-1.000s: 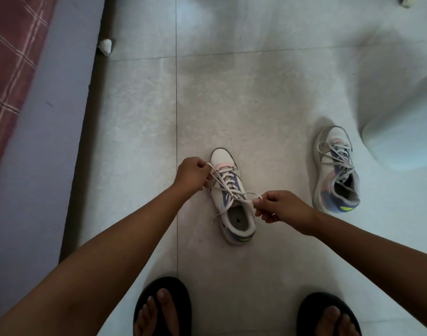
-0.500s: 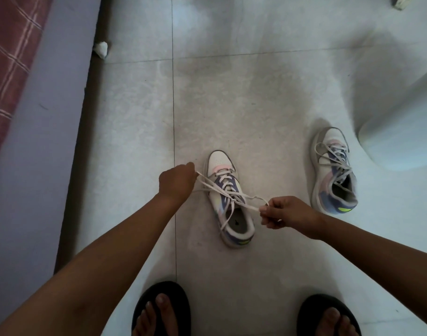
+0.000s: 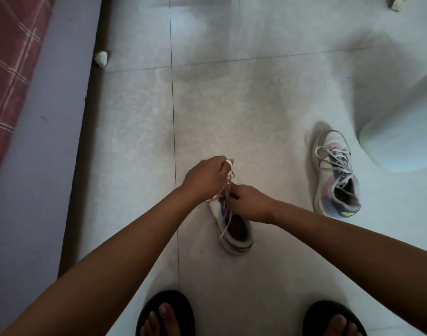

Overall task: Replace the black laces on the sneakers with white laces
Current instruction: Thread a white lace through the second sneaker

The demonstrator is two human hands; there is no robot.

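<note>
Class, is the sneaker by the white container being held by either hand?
No. That sneaker lies alone; both hands work the other sneaker's lace.

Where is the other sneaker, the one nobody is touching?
In the head view, the other sneaker stands on the floor at the right, apart from the hands, beside a pale rounded object at the right edge.

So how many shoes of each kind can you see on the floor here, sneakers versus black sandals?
Sneakers: 2, the near sneaker under the hands and the far sneaker off to the right.
Black sandals: 2, the left sandal and the right sandal, both worn on the person's feet.
Total: 4
</note>
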